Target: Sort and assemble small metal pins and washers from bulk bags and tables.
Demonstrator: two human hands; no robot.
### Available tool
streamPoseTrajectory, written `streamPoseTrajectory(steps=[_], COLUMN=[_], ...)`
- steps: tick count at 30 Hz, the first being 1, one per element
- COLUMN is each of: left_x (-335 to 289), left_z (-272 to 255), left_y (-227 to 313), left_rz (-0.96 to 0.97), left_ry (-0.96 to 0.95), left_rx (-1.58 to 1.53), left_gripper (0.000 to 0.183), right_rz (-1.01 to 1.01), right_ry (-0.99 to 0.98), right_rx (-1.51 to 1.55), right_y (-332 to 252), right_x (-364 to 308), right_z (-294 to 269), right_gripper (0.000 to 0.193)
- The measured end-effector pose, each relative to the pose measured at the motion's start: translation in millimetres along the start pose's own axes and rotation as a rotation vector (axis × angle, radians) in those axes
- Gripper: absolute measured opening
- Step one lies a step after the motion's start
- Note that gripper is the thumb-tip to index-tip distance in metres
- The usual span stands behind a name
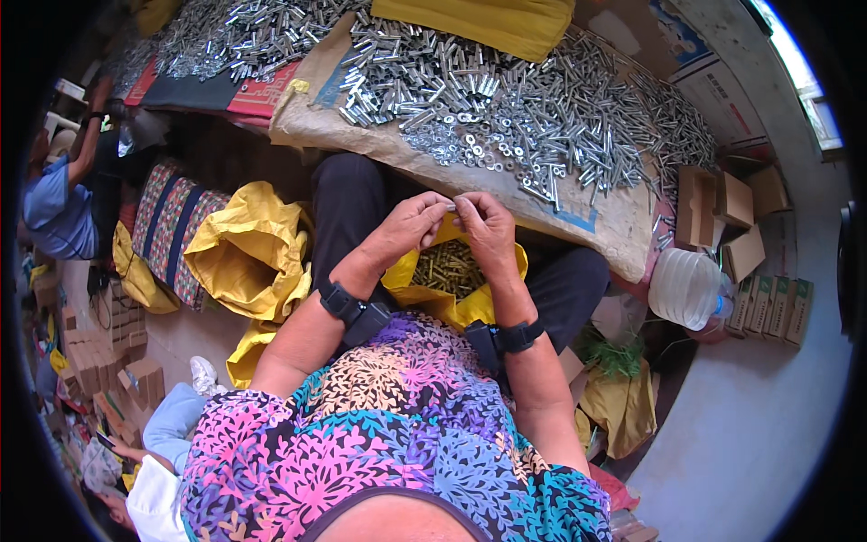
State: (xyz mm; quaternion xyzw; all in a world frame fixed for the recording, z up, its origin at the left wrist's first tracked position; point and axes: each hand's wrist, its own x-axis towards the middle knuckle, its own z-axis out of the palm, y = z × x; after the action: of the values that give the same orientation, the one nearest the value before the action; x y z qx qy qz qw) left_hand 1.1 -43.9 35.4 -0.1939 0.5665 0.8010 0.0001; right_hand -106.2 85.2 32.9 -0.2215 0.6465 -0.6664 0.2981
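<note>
Brass-coloured pieces (449,270) are bagged below the left hand (411,222) and nearer right hand (489,237); each grip is pinched together, on what cannot be told.

1. Rows of small dark print are being carried by the white carton panel (725,104) at upper right.
2. Lettering is being borne by the row of brown-and-green boxes (769,309) at right.
3. Large pale characters are being shown on the red sheet (269,90) at upper left.
4. Blue printed patches, unreadable, are being displayed on the tan sheet (397,150).
</note>
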Motion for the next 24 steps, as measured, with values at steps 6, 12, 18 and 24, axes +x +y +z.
streamPoseTrajectory(steps=[6, 12, 18, 24], left_x=[11.9, 18.1, 18.0, 15.4], left_z=[1.4, -0.7, 6.7, 9.4], left_y=[-7.0, -22.3, -25.0, -25.0], left_rz=[-0.049, -0.059, -0.073, -0.05], left_ry=[0.139, 0.135, 0.171, 0.133], left_rx=[-0.288, -0.476, -0.572, -0.617], left_gripper=[0.024, 0.021, 0.015, 0.014], right_rz=[-0.511, -0.517, -0.65, -0.49], right_ry=[0.352, 0.317, 0.25, 0.093], right_rx=[-1.014, -1.242, -0.939, -0.582], right_y=[-18.1, -11.8, -13.5, -7.9], right_x=[43.6, 61.5, 49.6, 19.6], right_z=[-32.5, -45.1, -39.2, -6.1], right_gripper=[0.009, 0.009, 0.005, 0.011])
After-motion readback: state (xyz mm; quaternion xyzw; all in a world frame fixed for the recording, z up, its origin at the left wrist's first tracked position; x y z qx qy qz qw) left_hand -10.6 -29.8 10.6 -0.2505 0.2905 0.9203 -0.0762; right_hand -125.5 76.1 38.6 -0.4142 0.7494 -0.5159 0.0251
